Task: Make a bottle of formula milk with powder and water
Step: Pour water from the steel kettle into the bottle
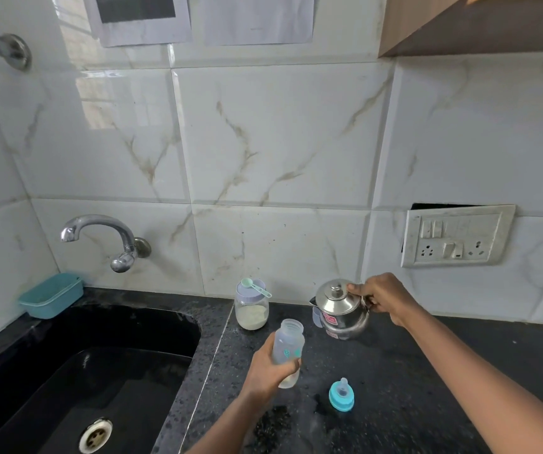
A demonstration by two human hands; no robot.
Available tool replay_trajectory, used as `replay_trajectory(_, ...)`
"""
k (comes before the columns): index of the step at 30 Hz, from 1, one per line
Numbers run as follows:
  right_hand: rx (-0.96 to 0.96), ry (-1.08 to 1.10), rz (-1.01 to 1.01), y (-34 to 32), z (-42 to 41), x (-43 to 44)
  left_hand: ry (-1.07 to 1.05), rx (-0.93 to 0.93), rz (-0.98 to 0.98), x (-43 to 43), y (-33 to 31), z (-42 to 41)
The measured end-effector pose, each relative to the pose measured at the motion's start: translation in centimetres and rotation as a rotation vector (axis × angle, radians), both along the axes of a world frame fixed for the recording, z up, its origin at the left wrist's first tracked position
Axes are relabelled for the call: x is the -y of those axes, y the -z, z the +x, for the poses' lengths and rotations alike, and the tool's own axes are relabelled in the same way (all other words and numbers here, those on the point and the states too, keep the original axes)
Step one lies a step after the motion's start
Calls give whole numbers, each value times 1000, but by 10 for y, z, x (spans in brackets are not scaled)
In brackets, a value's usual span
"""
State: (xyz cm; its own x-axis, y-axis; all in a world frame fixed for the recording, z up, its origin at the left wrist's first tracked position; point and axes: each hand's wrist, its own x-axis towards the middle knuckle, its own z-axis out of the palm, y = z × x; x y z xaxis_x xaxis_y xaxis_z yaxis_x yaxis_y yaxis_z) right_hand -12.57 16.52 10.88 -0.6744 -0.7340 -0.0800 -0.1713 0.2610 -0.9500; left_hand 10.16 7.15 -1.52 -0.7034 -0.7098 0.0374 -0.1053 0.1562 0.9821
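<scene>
sink (77, 371): left of the work area, unused
kettle (340, 311): steel, on counter; right hand (384, 301) closed on its handle
powder jar (251, 308): lidded, scoop (257, 286) resting on top
bottle (288, 350): open, tilted, gripped by left hand (268, 367); pale contents at the base
teat cap (341, 394): on counter, near bottle
risk: narrow neck plus tilt; a fast pour likely spills or scalds fingers

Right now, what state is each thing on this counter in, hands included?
Baby bottle: uncapped, tilted, some powder at the bottom.
Teat cap: off, on the counter.
Powder jar: lid on, partly full.
Scoop: resting on the jar lid.
Kettle: lid on, standing on the counter.
Tap: not running.
Left hand: gripping the bottle.
Right hand: on the kettle's handle.
</scene>
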Motion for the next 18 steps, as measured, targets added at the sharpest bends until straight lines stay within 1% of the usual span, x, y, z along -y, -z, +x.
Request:
replay_trajectory(3,-66,-92,-1,-21,11,3,-12,16,-91,-3,-8,5)
replay_trajectory(8,-136,-188,-4,-45,25,5,-1,7,-100,-8,-18,11)
replay_trajectory(10,-147,-203,7,-51,28,5,7,0,-79,-10,-22,13)
replay_trajectory(14,-141,-212,11,-60,33,3,41,-61,46,-11,-23,15)
replay_trajectory(18,-158,-207,19,-67,34,1,31,-77,96,-10,-22,15)
